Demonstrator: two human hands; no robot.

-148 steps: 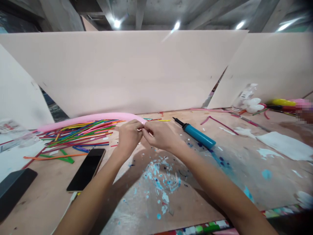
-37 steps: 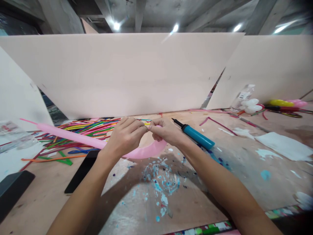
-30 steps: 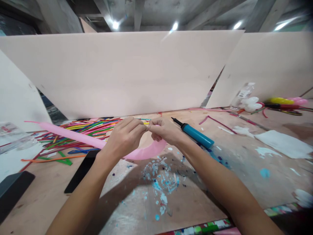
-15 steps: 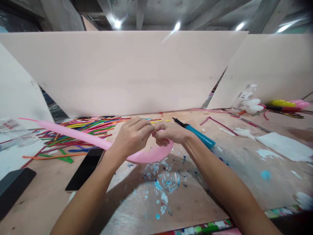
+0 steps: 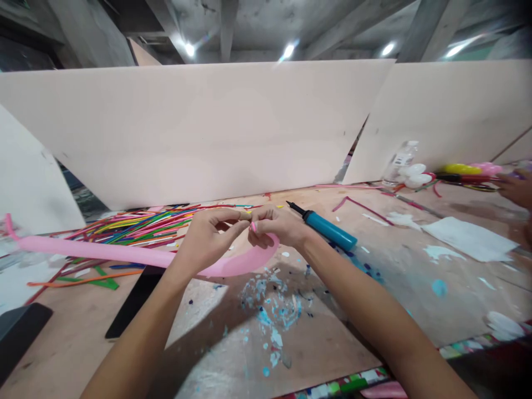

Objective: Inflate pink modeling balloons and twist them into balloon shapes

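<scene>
A long, thin pink modelling balloon is inflated, with a narrow uninflated tail at its far left end. It passes behind my left wrist and curves up to the right into my fingers. My right hand is closed around the balloon's near end, and a bit of bright pink shows at its thumb. My left hand meets it in a pinch, thumb and forefinger at the same end of the balloon. The fingers hide the balloon's neck. Both hands are above the table.
A blue hand pump lies right of my hands. Uninflated balloons are heaped at left, near a dark phone. A bottle, white balloons and a white sheet lie right. Another person's hand is at the right edge.
The balloon's tail end has swung lower and further left. My left fingers have shifted, with the thumb now stretched toward my right hand. Another person's hand has appeared at right; the view has shifted slightly.
</scene>
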